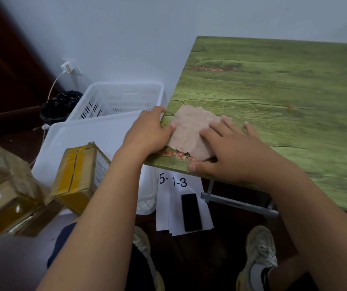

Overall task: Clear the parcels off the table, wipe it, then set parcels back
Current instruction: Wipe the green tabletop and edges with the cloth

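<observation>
A green wood-print table [283, 97] fills the right half of the view, with no parcels on it. A pinkish cloth [191, 133] lies near its left front corner. My right hand [231, 152] lies flat on the cloth with fingers spread. My left hand [147, 133] grips the table's left edge, its thumb on the cloth's edge. Cardboard parcels with yellow tape sit at the left: one [80, 173] leans on a white bin, others [6, 198] are stacked further left.
A white slotted basket [115, 99] and a white bin [97, 133] stand on the floor left of the table. A black phone [191, 212] lies on paper sheets [168, 208] marked 5-1-3. A wall socket with a cable [68, 68] is behind.
</observation>
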Tool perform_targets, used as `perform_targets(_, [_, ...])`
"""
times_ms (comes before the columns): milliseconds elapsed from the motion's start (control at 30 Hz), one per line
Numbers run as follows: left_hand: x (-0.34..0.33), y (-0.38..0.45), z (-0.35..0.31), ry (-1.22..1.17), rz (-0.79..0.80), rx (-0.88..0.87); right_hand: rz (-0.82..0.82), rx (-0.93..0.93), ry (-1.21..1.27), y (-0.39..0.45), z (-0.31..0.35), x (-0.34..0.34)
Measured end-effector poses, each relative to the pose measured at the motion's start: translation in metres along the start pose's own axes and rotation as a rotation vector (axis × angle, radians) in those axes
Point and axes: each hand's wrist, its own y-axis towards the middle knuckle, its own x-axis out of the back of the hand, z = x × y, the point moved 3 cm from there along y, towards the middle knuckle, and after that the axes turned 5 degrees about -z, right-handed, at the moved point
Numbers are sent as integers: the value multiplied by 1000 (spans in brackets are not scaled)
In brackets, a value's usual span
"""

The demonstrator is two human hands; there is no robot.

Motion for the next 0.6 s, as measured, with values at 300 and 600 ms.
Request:
perform_targets(300, [11,-5,-8,-148,122,-46,-359,396,-86,-14,26,-14])
perform_targets(600, [31,-31,-17,-481,353,-175,-399,193,654,-17,9,15])
